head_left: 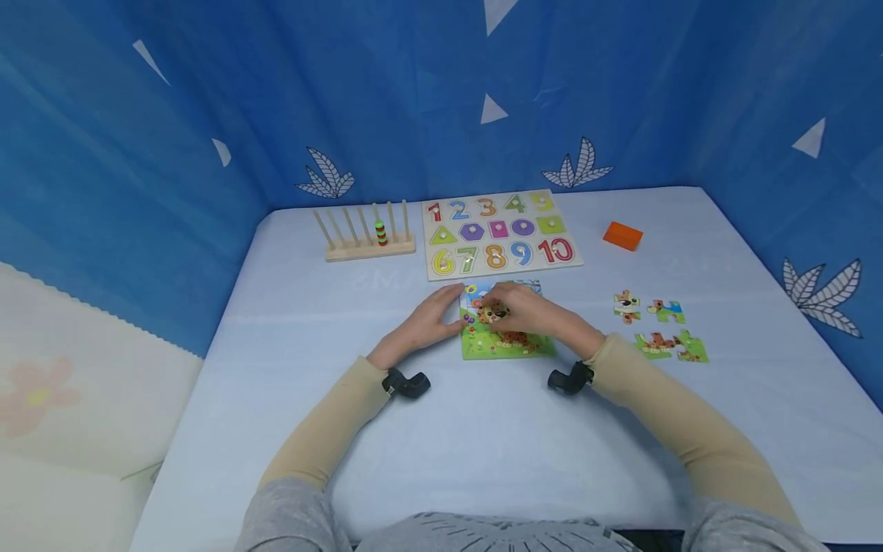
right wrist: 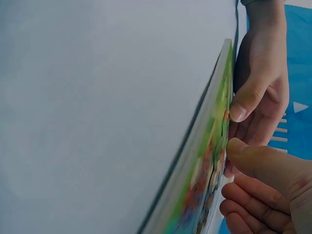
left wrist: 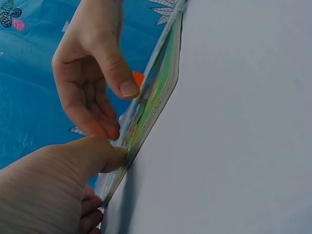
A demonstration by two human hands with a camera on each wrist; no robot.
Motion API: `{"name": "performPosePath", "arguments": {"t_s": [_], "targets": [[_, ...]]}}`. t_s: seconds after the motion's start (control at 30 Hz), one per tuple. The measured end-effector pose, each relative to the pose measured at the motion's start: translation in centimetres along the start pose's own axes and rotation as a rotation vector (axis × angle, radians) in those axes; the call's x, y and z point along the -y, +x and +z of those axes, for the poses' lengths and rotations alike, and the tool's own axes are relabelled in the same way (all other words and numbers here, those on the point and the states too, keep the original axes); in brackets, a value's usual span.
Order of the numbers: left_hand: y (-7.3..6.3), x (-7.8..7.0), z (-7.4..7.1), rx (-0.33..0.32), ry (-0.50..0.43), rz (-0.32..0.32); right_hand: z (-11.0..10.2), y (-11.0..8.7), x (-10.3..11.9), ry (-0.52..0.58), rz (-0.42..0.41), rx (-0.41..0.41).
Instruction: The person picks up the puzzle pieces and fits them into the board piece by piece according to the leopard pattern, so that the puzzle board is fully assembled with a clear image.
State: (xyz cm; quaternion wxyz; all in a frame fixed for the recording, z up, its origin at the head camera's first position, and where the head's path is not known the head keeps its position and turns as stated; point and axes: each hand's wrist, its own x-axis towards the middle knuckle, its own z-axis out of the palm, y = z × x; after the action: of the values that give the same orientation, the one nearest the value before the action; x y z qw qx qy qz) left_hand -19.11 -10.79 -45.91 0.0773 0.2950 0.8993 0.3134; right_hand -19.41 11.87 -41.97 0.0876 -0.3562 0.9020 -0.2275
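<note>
Where a number board (head_left: 481, 264) reads 1 to 10, a jigsaw puzzle (head_left: 479, 349) lies at its six o'clock

As pale marks on the tabletop (head_left: 476, 429) are too faint to read, those numerals remain the clear writing. Taking the puzzle as the dial's centre, a wooden peg stand (head_left: 359, 251) with striped rings (head_left: 382, 234) on one peg is at ten, an orange block (head_left: 623, 236) at two, and four loose jigsaw pieces (head_left: 692, 349) at three. The right hand (head_left: 531, 310) blocks the puzzle's upper right, thumb and fingers loosely bent and apart over its face. At nine, the left hand (head_left: 428, 318) touches the edge, thumb and forefinger spread. The picture faces the person upright, its longer side apparently running nine to three; the spotted animal's head lies toward ten.
</note>
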Motion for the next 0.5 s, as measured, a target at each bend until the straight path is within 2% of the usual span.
{"name": "performPosePath", "arguments": {"t_s": [0.17,0.3,0.5], "targets": [[0.1,0.1,0.1,-0.006,0.001,0.001,0.0,0.2,0.2,-0.016,-0.027,-0.019],[0.1,0.1,0.1,-0.007,-0.009,0.001,-0.2,0.2,0.1,-0.001,-0.01,-0.002],[0.1,0.2,0.1,0.001,0.002,-0.006,-2.2,-1.5,-1.4,0.079,0.029,-0.103]]}}
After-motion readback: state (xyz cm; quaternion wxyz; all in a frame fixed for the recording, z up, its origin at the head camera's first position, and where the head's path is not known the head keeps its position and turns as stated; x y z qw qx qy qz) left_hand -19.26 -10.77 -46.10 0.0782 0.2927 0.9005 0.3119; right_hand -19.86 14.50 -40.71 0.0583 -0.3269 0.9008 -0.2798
